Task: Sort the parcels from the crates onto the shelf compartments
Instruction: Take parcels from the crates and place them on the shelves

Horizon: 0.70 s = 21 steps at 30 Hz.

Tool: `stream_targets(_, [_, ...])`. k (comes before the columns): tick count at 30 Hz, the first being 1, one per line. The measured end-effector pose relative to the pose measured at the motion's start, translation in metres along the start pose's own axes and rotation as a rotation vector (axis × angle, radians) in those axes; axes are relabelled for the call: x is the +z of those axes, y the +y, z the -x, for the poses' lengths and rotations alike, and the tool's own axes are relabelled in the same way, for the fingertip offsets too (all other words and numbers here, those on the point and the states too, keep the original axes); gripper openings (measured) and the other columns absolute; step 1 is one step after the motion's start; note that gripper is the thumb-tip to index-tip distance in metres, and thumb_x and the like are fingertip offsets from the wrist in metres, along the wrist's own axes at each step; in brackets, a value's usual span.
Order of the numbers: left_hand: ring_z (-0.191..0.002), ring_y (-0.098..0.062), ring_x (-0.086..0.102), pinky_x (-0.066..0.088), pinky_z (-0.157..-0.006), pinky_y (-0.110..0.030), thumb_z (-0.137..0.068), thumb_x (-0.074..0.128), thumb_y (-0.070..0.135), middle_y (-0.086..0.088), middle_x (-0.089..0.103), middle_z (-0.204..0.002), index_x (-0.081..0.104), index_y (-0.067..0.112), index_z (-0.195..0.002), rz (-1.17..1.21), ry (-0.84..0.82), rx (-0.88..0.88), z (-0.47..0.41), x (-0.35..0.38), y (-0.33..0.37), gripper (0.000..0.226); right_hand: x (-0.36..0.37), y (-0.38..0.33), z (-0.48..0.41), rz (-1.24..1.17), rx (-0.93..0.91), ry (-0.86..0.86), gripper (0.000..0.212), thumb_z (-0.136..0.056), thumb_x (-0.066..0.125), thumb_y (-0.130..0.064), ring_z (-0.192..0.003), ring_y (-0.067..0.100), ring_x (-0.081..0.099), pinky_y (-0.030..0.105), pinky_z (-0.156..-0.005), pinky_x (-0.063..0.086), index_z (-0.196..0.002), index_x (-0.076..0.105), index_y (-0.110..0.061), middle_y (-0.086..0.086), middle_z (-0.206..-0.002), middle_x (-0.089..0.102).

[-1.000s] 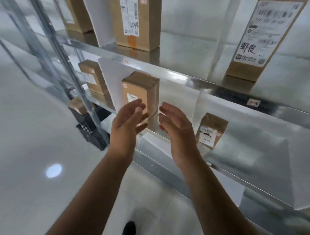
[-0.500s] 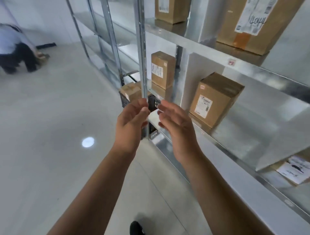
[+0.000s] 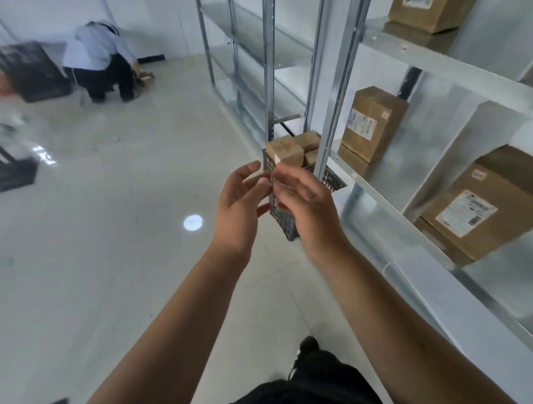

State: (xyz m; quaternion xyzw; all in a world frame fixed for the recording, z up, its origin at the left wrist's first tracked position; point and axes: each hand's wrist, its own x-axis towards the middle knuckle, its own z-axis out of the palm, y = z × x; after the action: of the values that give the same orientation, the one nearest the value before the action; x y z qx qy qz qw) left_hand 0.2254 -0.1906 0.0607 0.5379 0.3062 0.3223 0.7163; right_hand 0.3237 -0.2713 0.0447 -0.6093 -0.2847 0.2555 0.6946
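Black crate sits beyond left hand and right hand, raised palms facing, grips apart, empty.

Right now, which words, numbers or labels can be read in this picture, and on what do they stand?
No text is legible.
Middle parcel label: blurred.
Right parcel label: print and barcode, too small.
Top parcel label: cut off, unreadable.

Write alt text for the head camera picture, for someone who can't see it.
Two empty hands, left hand and right hand, are raised with relaxed fingers before a dark crate of cardboard parcels at the foot of a metal shelf. Labelled boxes stand in its compartments; another person crouches far left.
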Motion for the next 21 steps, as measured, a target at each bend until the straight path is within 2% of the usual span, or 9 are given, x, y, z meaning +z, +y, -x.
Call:
stream_targets(2, [-0.114, -0.021, 0.073, 0.055, -0.099, -0.040, -0.107, 0.057, 0.012, 0.004, 0.077, -0.114, 0.059, 0.018, -0.136, -0.037, 0.011, 0.007, -0.017, -0.007, -0.003, 0.030, 0.008, 0.006, -0.018, -0.005, 0.020, -0.025, 0.044, -0.094, 0.072, -0.021, -0.121, 0.011, 0.069, 0.028, -0.098, 0.055, -0.138, 0.067, -0.015, 0.000, -0.130, 0.074])
stream_targets(4, [-0.118, -0.025, 0.071, 0.054, -0.102, -0.043, -0.107, 0.058, 0.012, 0.001, 0.076, -0.118, 0.058, 0.017, -0.138, -0.046, 0.023, 0.003, -0.039, -0.010, -0.007, 0.031, 0.015, 0.013, -0.039, -0.014, 0.032, -0.040, 0.040, -0.097, 0.071, -0.016, -0.120, 0.011, 0.070, 0.028, -0.097, 0.054, -0.137, 0.067, -0.014, 0.000, -0.128, 0.075])
stream_targets(8, [-0.119, -0.023, 0.071, 0.053, -0.108, -0.050, -0.097, 0.063, 0.024, 0.002, 0.077, -0.121, 0.061, 0.023, -0.133, -0.077, 0.048, 0.003, -0.093, -0.011, -0.009, 0.036, 0.026, 0.029, -0.096, -0.016, 0.019, -0.015, 0.046, -0.089, 0.069, -0.025, -0.122, 0.017, 0.070, 0.035, -0.105, 0.055, -0.133, 0.069, -0.015, 0.003, -0.127, 0.075])
stream_targets(11, [-0.119, -0.022, 0.071, 0.051, -0.111, -0.054, -0.104, 0.059, 0.017, 0.000, 0.075, -0.126, 0.061, 0.022, -0.134, -0.109, 0.049, -0.001, -0.146, -0.010, -0.010, 0.030, 0.031, 0.042, -0.149, 0.015, -0.003, -0.034, 0.040, -0.089, 0.068, -0.028, -0.120, 0.014, 0.070, 0.035, -0.103, 0.055, -0.129, 0.070, -0.022, 0.000, -0.126, 0.075])
stream_targets(15, [-0.121, -0.018, 0.070, 0.052, -0.110, -0.050, -0.093, 0.061, 0.031, 0.002, 0.072, -0.129, 0.063, 0.026, -0.134, -0.159, 0.067, -0.012, -0.218, -0.005, -0.001, 0.041, 0.032, 0.054, -0.226, 0.019, 0.029, -0.042, 0.048, -0.091, 0.069, -0.030, -0.119, 0.008, 0.069, 0.033, -0.101, 0.057, -0.137, 0.068, -0.017, -0.005, -0.129, 0.074])
stream_targets(21, [-0.125, -0.017, 0.066, 0.050, -0.112, -0.051, -0.088, 0.064, 0.034, 0.005, 0.070, -0.132, 0.064, 0.030, -0.130, -0.173, 0.082, -0.025, -0.319, 0.009, 0.000, 0.042, 0.023, 0.065, -0.326, 0.056, 0.082, -0.002, 0.055, -0.088, 0.069, -0.034, -0.125, 0.009, 0.066, 0.040, -0.108, 0.054, -0.142, 0.066, -0.021, -0.006, -0.133, 0.072])
